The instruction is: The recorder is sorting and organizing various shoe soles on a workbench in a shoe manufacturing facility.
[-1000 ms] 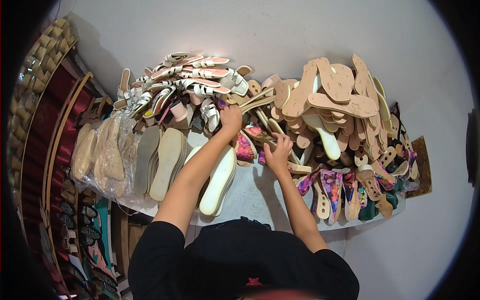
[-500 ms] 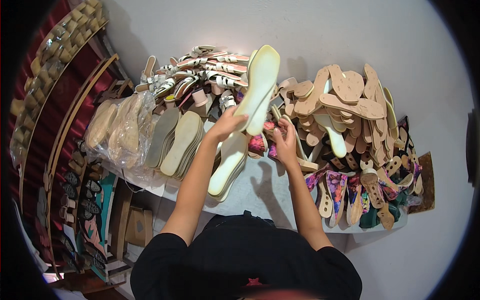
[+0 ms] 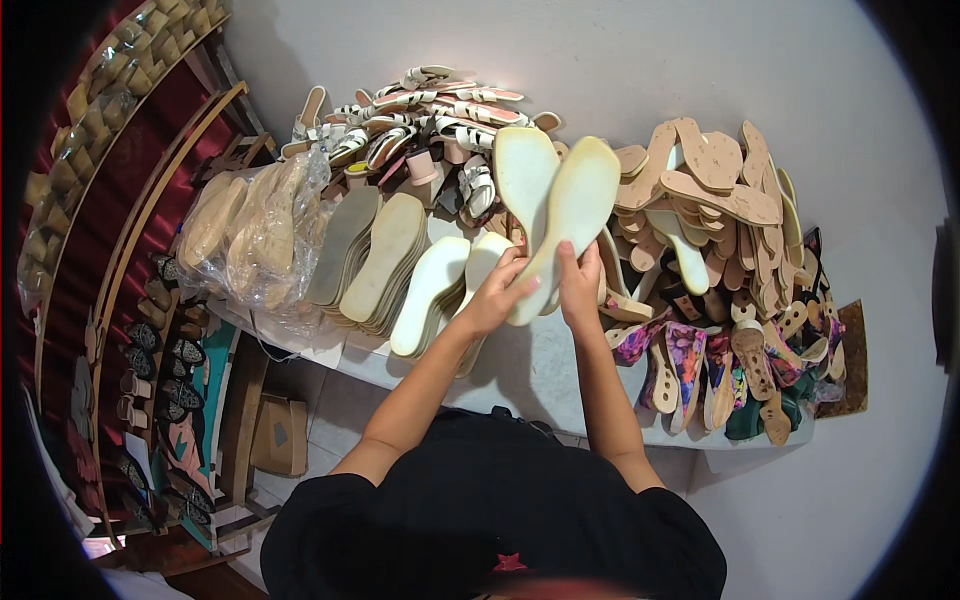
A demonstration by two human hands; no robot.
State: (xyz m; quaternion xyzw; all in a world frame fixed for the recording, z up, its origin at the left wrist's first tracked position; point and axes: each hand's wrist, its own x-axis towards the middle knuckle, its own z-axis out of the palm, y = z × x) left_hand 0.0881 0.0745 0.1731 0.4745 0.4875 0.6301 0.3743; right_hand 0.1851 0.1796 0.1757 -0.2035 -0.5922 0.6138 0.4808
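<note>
Over the table, two pale shoe soles are fanned apart at their toe ends: a left sole [image 3: 523, 175] and a right sole [image 3: 585, 195] that overlaps it lower down. My left hand [image 3: 493, 297] is closed round their narrow heel ends. From the other side, my right hand [image 3: 580, 285] grips the edge of the right sole, its thumb lying on the face. Just left of my left hand lies a stack of white soles [image 3: 430, 290], with another white stack [image 3: 487, 262] partly behind that hand. A beige stack [image 3: 385, 255] and a grey stack [image 3: 347, 240] stand farther left.
Strappy white sandals [image 3: 430, 105] are heaped at the back. Bagged wedge soles [image 3: 265, 235] sit at the left. Tan insoles [image 3: 715, 185] pile up at the right, above floral wedge heels [image 3: 685, 360]. A shoe rack [image 3: 150, 330] stands beyond the white table [image 3: 530, 385].
My right hand has closed on the soles, having been apart from them with spread fingers. The soles have come lower and nearer, and now fan apart. The view has shifted slightly.
</note>
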